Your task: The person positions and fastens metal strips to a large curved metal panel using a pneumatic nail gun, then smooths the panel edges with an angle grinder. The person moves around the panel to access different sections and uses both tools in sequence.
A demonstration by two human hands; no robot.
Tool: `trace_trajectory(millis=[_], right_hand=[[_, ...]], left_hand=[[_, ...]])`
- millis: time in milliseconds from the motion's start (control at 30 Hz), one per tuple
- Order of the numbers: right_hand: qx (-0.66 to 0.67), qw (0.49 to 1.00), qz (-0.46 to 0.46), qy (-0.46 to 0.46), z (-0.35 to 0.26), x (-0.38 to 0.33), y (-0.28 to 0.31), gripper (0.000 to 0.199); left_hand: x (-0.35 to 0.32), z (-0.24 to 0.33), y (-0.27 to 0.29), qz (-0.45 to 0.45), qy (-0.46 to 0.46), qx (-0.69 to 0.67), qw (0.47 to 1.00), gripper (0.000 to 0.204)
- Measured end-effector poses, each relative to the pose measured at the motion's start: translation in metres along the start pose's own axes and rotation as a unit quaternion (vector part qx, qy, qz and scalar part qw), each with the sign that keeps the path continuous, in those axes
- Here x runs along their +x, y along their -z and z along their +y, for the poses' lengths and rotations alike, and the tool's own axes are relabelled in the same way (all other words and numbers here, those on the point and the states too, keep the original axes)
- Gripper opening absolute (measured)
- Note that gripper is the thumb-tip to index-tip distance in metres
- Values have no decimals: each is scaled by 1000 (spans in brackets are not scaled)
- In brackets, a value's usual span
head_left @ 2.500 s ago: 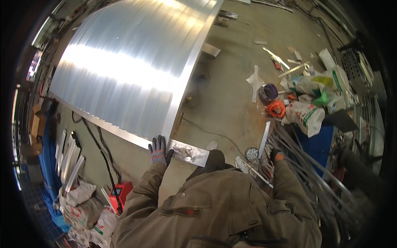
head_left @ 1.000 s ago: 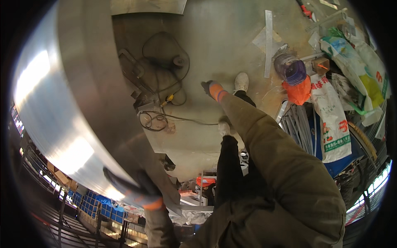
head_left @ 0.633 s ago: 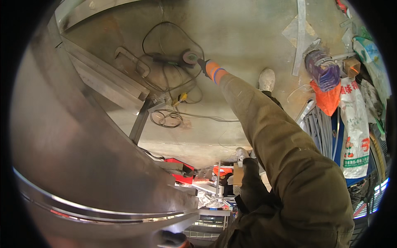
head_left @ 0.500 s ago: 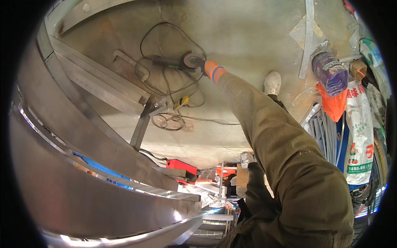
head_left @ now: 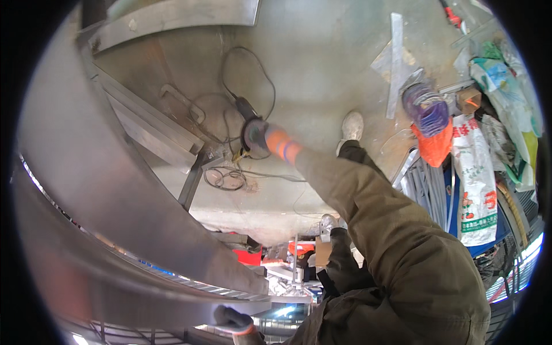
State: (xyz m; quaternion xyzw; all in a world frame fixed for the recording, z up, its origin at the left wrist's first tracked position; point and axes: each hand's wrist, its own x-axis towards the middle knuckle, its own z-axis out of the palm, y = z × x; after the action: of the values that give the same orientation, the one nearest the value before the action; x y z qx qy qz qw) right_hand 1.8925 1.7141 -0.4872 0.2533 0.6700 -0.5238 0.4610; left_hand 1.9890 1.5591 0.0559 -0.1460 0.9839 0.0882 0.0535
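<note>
My right hand (head_left: 272,138), in a dark glove with an orange cuff, reaches down and is closed around an angle grinder (head_left: 247,109). Motion blurs its fingers. The grinder's round disc is beside the hand, and its black body points away from me with a dark cord trailing off it. At the bottom, my left hand (head_left: 232,319), also gloved, has its fingers curled together at the lower edge of a large curved metal panel (head_left: 144,293); how firmly it grips there is hard to see. A second broad metal sheet (head_left: 109,155) rises above this panel.
Cord loops (head_left: 225,178) and a metal clamp (head_left: 183,98) lie on the floor, beside long metal bars (head_left: 146,123). A curved strip (head_left: 178,16) lies at the far left. On the right are a purple container (head_left: 425,109), an orange bag (head_left: 432,146), and a white sack (head_left: 475,178).
The grinder has come nearer and leftward in my right hand, swinging from pointing left to pointing away. My left hand has come into view at the panel. The whole view has shifted.
</note>
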Motion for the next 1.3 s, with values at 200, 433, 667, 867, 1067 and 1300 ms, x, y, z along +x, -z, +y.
trace_trajectory(millis=[200, 433, 667, 867, 1067, 1300], right_hand=[[-136, 987, 89, 0, -28, -217, 125, 29], [-326, 939, 75, 77, -111, -407, 245, 36], [-417, 842, 175, 295, -199, -534, 332, 40], [-311, 841, 231, 377, -337, -667, 404, 44], [-255, 863, 225, 373, -446, -729, 460, 46], [11, 853, 255, 455, -501, -703, 562, 24]], left_hand=[[23, 39, 9, -30, -40, 114, 992, 84], [35, 63, 26, 21, -113, 76, 990, 78], [23, 107, 47, 5, -53, 72, 996, 99], [80, 287, 22, 10, -208, -130, 969, 107], [198, 407, 55, 13, -357, -315, 879, 80], [261, 518, 135, -148, -255, -486, 822, 59]])
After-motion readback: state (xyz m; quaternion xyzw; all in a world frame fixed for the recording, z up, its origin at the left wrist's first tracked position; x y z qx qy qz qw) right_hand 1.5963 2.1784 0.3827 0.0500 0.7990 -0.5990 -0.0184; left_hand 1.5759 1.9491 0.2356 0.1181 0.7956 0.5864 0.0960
